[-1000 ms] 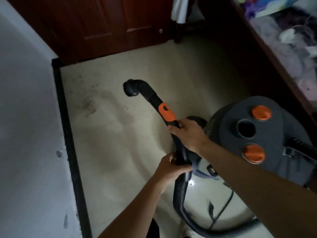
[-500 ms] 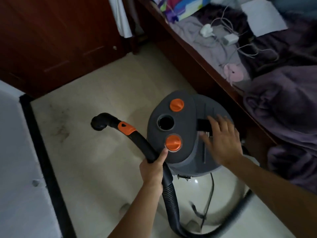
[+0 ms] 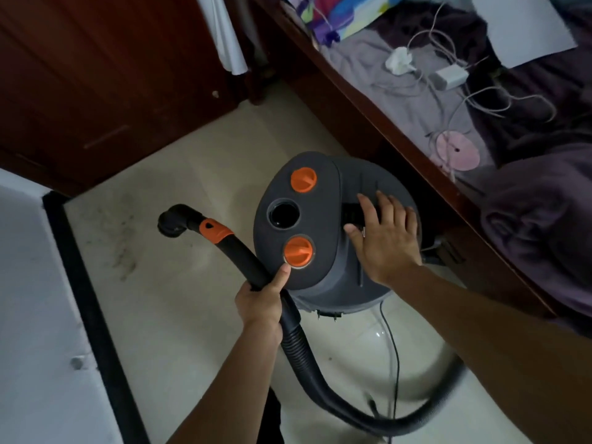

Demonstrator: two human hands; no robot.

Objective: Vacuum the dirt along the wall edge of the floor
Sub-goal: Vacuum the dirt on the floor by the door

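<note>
A grey canister vacuum with two orange knobs stands on the pale tiled floor. My right hand lies on its top, fingers straight, over the black handle recess. My left hand grips the black hose wand just below its orange collar. The wand's open nozzle end hovers over the floor. Dark dirt specks lie on the tiles beside the black skirting of the white wall.
A dark wooden wardrobe closes off the far end. A bed with purple bedding, chargers and cables runs along the right. The ribbed hose loops across the floor behind the canister, beside a thin power cord.
My right hand has let go of the wand and come to rest on the vacuum's top. The view has swung right toward the bed. My left hand keeps hold of the wand.
</note>
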